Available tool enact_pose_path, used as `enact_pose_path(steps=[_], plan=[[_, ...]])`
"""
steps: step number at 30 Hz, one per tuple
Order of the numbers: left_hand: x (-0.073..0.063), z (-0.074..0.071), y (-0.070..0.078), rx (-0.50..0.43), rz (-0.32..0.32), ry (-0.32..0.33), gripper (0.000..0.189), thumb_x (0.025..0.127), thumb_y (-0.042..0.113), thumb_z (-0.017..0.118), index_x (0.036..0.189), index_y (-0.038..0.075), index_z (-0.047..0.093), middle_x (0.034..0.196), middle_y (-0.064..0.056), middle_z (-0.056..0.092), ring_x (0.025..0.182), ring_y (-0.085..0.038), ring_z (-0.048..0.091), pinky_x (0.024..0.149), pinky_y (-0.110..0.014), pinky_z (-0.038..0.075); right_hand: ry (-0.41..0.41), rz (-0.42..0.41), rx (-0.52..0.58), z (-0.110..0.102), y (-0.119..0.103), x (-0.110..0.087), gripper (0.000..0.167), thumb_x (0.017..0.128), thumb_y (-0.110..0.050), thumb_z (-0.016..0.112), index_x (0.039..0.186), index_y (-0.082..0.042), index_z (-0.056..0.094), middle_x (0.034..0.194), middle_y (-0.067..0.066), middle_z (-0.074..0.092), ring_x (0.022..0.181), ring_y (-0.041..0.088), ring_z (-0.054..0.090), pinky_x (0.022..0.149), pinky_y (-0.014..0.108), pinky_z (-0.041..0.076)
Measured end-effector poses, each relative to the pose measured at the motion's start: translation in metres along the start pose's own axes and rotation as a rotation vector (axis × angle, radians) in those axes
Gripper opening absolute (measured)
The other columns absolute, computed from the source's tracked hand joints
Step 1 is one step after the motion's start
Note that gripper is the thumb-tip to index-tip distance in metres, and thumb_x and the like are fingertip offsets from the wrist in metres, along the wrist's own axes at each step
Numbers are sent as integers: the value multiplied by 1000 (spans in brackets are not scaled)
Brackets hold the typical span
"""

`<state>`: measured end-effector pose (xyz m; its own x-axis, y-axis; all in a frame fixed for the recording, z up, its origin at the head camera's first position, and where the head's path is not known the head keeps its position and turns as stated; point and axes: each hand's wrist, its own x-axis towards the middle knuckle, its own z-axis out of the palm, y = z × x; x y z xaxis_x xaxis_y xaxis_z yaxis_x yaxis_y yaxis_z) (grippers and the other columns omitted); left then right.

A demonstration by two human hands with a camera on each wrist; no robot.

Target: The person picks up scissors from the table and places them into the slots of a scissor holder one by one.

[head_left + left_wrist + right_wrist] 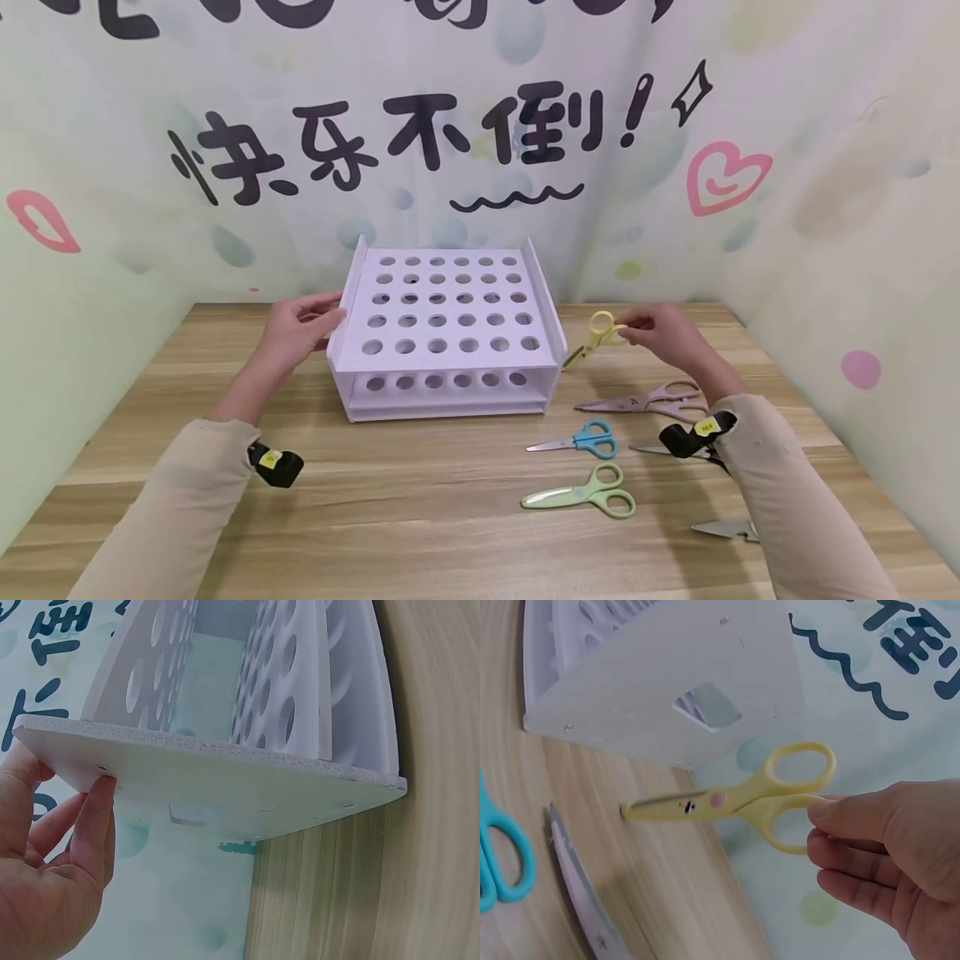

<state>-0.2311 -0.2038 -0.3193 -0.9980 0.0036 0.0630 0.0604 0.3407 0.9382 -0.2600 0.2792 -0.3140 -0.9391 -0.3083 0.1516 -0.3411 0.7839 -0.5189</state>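
Observation:
A white rack with rows of round holes [480, 309] stands at the back of the table. My left hand [298, 327] is at its left side panel, with fingertips touching the panel near the upper edge in the left wrist view [75, 825]. To the right of the rack, my right hand [663, 333] pinches a pair of yellow scissors [757, 791] by one handle loop, between thumb and fingers. The yellow blades point down and left toward the rack's right side panel [652, 682].
Pink scissors [637, 403], blue scissors [588, 438] and green scissors [588, 493] lie on the wooden table [360, 517]. Two more metal-bladed tools, one with its blade [723, 528] showing, are partly hidden by the right arm. A printed cloth [420, 200] hangs behind.

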Motion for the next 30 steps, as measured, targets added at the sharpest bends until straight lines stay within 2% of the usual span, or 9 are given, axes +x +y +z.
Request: enact_pose_path(steps=[5, 10, 16, 24, 30], plan=[[-1, 0, 1, 2, 11, -5, 51, 91, 25, 57, 135, 3, 44, 111, -12, 50, 84, -3, 52, 69, -19, 53, 21, -37, -35, -6, -10, 4, 16, 87, -7, 62, 97, 5, 67, 86, 15, 64, 74, 25, 58, 63, 32, 49], [-2, 0, 1, 9, 8, -5, 51, 91, 26, 57, 135, 3, 44, 113, -14, 49, 86, -5, 52, 69, -20, 53, 36, -77, -23, -15, -23, 7, 15, 86, -3, 63, 95, 7, 67, 84, 16, 64, 72, 25, 56, 61, 28, 49], [-2, 0, 3, 14, -1, 2, 51, 91, 27, 57, 135, 3, 45, 114, -14, 49, 88, -8, 52, 70, -19, 53, 56, -119, -64, -31, -45, 8, 15, 85, -4, 65, 96, 5, 68, 83, 13, 64, 71, 23, 55, 62, 29, 49], [-2, -1, 1, 12, -7, 2, 51, 91, 27, 57, 135, 4, 44, 115, -14, 49, 87, -6, 52, 69, -19, 53, 70, -126, -128, -54, -78, 7, 16, 83, -4, 66, 98, 3, 68, 85, 11, 62, 72, 22, 53, 64, 29, 48], [-2, 0, 1, 8, -1, 0, 51, 92, 27, 56, 135, 4, 44, 114, -14, 49, 85, -4, 52, 69, -19, 53, 86, -145, -147, -67, -97, 8, 16, 83, -4, 67, 98, 1, 69, 85, 9, 61, 73, 21, 53, 63, 24, 47]])
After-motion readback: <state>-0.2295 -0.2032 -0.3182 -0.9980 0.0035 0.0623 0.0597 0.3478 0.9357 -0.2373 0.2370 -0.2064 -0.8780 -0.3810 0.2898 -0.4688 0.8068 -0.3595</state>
